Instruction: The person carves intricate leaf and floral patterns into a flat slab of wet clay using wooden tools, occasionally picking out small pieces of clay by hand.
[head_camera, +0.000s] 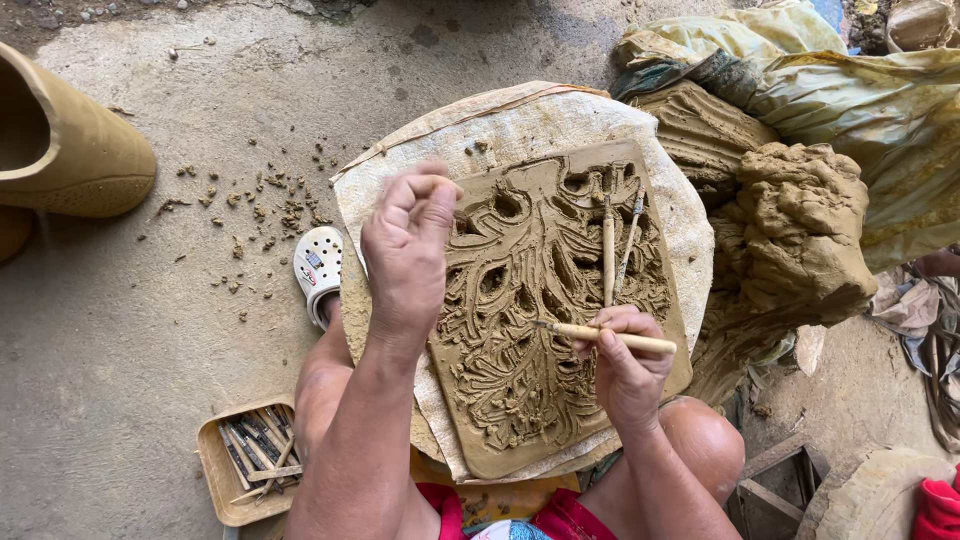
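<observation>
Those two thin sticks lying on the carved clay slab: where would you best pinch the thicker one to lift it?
Grip the thicker wooden stick around its bare middle, coming from straight above with fingers on either side. It lies lengthwise, away from the person, resting across the raised carving of the clay slab, so its sides probably stand clear there. The thinner tool lies close on its right, so keep the pinch narrow.

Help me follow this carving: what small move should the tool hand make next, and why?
Probably draw the wooden tool in the right hand leftward along a groove: its tip rests on the clay slab, while the left hand hovers above.
</observation>
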